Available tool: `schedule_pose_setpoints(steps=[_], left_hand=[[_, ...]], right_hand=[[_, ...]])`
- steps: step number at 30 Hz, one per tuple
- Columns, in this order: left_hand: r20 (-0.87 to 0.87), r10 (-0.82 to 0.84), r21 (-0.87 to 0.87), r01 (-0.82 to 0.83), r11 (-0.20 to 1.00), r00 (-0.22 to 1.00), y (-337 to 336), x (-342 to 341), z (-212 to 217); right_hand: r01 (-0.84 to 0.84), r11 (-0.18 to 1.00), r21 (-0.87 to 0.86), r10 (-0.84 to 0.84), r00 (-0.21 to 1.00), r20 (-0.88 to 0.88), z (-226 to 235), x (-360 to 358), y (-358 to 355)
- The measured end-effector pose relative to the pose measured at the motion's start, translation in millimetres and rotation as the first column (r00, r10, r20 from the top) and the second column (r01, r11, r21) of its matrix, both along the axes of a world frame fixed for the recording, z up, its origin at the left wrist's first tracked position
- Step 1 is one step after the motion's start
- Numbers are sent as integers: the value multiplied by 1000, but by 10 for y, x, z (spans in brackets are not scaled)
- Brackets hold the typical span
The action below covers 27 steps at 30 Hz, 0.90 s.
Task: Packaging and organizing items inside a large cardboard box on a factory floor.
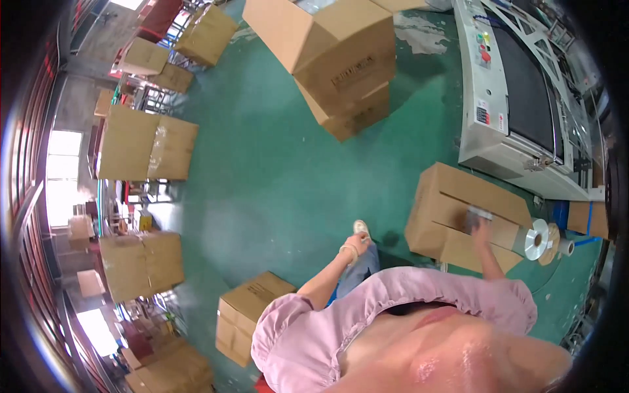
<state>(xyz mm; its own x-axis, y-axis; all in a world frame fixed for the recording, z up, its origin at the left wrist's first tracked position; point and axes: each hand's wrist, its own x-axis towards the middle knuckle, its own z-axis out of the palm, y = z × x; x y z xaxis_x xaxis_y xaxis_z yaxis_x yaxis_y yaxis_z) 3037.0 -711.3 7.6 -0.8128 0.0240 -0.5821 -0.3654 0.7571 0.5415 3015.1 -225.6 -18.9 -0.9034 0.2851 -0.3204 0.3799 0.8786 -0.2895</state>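
Note:
My right hand (481, 228) reaches into an open brown carton (430, 211) on the floor at the right. Its fingers are closed on a small greyish, shiny packet (477, 216), smeared by motion, so its exact kind is unclear. The carton's flaps stand spread around the opening, and some of its inside is hidden by my hand. My left hand (357, 243) hangs beside my thigh, with a band at the wrist. Its fingers look curled in, and nothing shows in them.
Ahead stand stacked cartons (347, 72), the upper one open. A grey machine (485, 111) with a dark belt is at the far right. Film rolls (537, 240) lie beside the carton. Another carton (252, 308) sits at my left, and more cartons (141, 144) line the left side.

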Motion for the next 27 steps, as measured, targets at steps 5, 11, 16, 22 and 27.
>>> schedule_pose_setpoints(steps=[5,11,16,22,27], left_hand=[[-732,-152,-117,97,988,664,-793,-1927,1101],[-885,-394,-382,96,919,248,-779,-4541,2524],[-799,-536,-563,-24,826,273,-924,-5380,2929],[-873,-477,-466,112,878,105,-2199,-4652,3233],[-888,-296,-333,-49,942,351,-2884,-4009,2595]], right_hand=[[-284,794,-538,216,958,-187,626,-747,-2100],[-350,647,-677,67,911,-407,1382,-2212,-3316],[-165,718,-676,-218,869,-444,1265,-3193,-3450],[-495,819,-290,95,616,-782,2299,-5175,-4269],[-676,724,134,504,387,-772,1986,-6384,-5067]])
